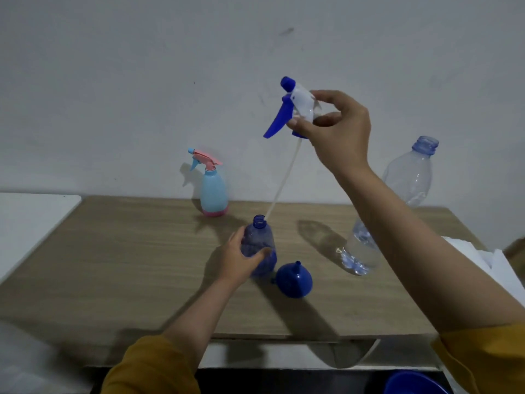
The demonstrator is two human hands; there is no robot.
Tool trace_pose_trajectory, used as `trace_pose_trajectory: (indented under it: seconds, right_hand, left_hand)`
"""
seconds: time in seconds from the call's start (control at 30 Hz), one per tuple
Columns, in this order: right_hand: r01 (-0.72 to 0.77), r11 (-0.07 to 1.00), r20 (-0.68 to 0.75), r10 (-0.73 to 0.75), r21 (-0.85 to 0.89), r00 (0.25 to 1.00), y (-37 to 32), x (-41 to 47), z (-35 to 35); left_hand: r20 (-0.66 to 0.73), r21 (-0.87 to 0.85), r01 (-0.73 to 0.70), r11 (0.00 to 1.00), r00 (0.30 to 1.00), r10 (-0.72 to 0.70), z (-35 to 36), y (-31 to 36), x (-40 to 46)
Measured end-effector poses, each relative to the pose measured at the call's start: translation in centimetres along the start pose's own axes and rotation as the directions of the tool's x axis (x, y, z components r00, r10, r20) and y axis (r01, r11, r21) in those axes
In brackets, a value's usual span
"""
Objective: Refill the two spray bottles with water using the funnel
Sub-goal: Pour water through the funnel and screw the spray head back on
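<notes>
Sprayer head upright, nozzle left, tube down-left.

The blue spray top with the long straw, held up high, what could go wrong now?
The straw hangs from the spray top in the right hand, its tip just at the blue bottle's open mouth. Swinging it away might drip water or flick the bottle, though the left hand steadies it. The right arm passes in front of the tall, uncapped clear bottle; lowering it could knock that over and spill. The funnel lies close by and could get nudged.
</notes>
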State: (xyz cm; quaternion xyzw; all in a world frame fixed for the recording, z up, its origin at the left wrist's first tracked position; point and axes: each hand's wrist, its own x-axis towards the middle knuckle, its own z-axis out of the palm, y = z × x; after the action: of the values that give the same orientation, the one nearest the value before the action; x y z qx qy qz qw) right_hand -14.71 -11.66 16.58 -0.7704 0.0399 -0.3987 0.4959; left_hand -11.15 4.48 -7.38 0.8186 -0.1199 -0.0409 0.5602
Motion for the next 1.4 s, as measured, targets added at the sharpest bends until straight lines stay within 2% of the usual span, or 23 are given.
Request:
trace_pose_trajectory:
  seconds: [0.23,0.53,0.8,0.97,1.07,1.17,1.23,1.33,1.4]
  right_hand:
    - [0.053,0.998,-0.035,-0.054,-0.022,0.998,1.5,-0.9,3.1]
    - [0.130,0.984,0.042,-0.126,-0.121,0.991,6.9,-5.8,6.1]
    - [0.059,0.975,0.139,-0.029,-0.215,0.990,11.8,-11.0,8.0]
    - [0.105,0.982,0.162,-0.079,-0.155,0.984,12.2,-12.2,7.8]
    - [0.015,0.999,0.146,-0.007,-0.051,0.989,12.4,-12.8,7.3]
    - [-0.192,0.980,0.131,0.185,0.043,0.974,12.5,-12.9,7.2]
    - [-0.298,0.953,0.168,0.286,0.049,0.943,12.8,-12.4,7.3]
    - [-0.312,0.950,0.274,0.308,-0.031,0.911,13.4,-11.7,7.4]
    - [-0.336,0.942,0.297,0.327,-0.022,0.897,13.6,-11.7,7.3]
  left_hand:
    - [0.002,-0.042,-0.022,0.999,1.000,0.022,-0.2,0.9,-0.5]
    - [0.015,-0.066,0.004,0.998,1.000,-0.003,-0.1,0.9,-0.5]
    - [0.011,-0.106,-0.017,0.994,1.000,0.018,0.0,0.9,-0.6]
    - [0.009,-0.117,-0.032,0.993,0.999,0.033,0.2,0.7,-0.5]
    - [-0.008,-0.119,-0.046,0.992,0.999,0.046,0.3,0.4,-0.4]
    - [-0.009,-0.097,-0.055,0.994,0.998,0.054,0.1,0.7,-0.6]
    - [-0.005,-0.086,-0.049,0.995,0.999,0.049,0.0,0.8,-0.7]
    - [-0.014,-0.058,-0.059,0.997,0.998,0.058,-0.1,0.9,-0.7]
    - [-0.025,-0.063,-0.066,0.996,0.998,0.064,0.0,0.9,-0.7]
